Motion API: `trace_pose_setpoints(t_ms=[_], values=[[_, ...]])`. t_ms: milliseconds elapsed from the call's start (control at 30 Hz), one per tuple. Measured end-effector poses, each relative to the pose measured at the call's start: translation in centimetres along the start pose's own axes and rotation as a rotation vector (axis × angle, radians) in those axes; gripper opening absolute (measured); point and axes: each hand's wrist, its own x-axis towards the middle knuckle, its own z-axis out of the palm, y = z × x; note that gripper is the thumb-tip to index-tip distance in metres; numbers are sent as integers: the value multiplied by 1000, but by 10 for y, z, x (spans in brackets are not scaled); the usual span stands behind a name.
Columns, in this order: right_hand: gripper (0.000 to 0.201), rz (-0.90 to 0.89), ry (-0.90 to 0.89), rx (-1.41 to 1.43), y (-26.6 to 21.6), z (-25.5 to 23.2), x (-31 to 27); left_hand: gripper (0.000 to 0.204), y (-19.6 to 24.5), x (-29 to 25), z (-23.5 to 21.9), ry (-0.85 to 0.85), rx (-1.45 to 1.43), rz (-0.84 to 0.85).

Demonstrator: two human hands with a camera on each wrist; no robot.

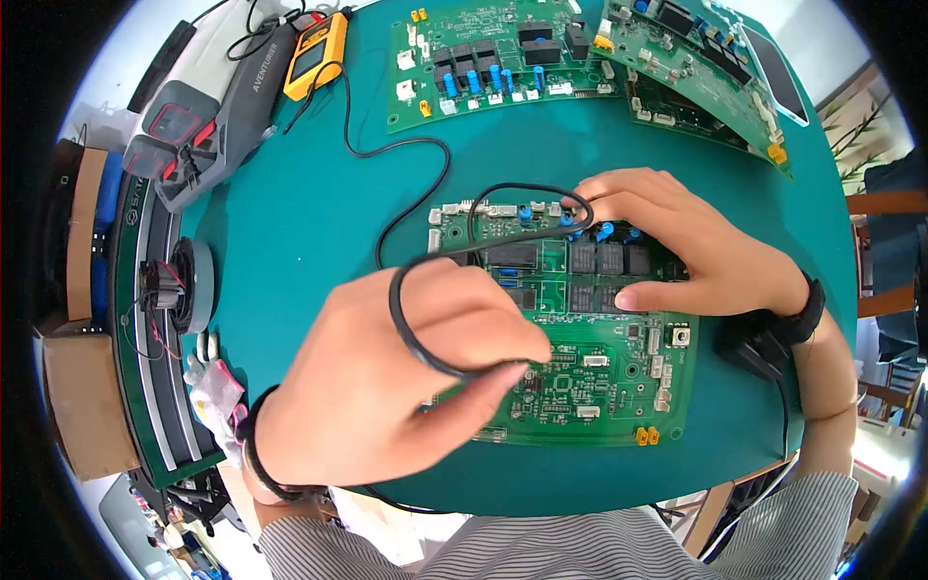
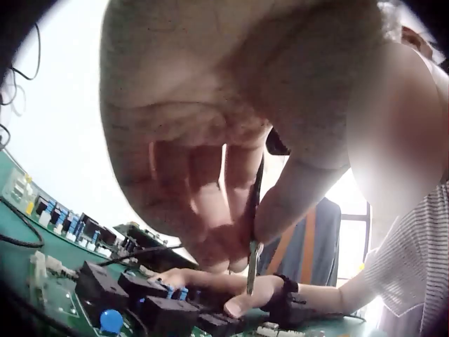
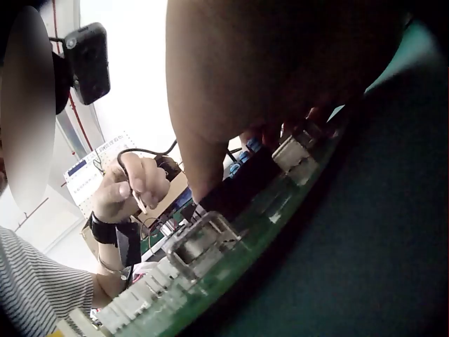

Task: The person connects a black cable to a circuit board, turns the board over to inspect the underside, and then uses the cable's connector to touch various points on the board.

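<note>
The green circuit board (image 1: 580, 338) lies at the centre of the teal counter (image 1: 290, 222). The right hand (image 1: 677, 242) rests flat on its upper right, fingers straight over the black relays (image 1: 604, 259), steadying it. The left hand (image 1: 387, 387) pinches what looks like a thin probe (image 2: 251, 270), its black lead (image 1: 406, 329) looped over the knuckles, tip near the board's middle. Probing seems in hand; the next move likely needs the tip set precisely on one contact.
</note>
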Motion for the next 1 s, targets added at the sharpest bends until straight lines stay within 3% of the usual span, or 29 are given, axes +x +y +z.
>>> trace_pose_setpoints(t_ms=[133, 333, 467, 600, 700, 1000], values=[[58, 2, -2, 20, 1, 0, 0, 25, -11, -7, -11, 43, -26, -77], [59, 27, -22, 10, -2, -2, 0, 20, -17, -3, -9, -120, -302, -179], [60, 29, -31, 0, -3, -4, 0, 18, -19, -1, 2, -226, -349, -159], [60, 34, -46, 8, -3, -5, 1, 19, -23, -1, 10, -205, -282, -56], [60, 43, -54, 18, -4, -5, 1, 19, -24, -2, 18, -115, -284, -64], [61, 39, -57, 6, -3, -5, 1, 18, -23, -2, 21, -164, -238, -145]])
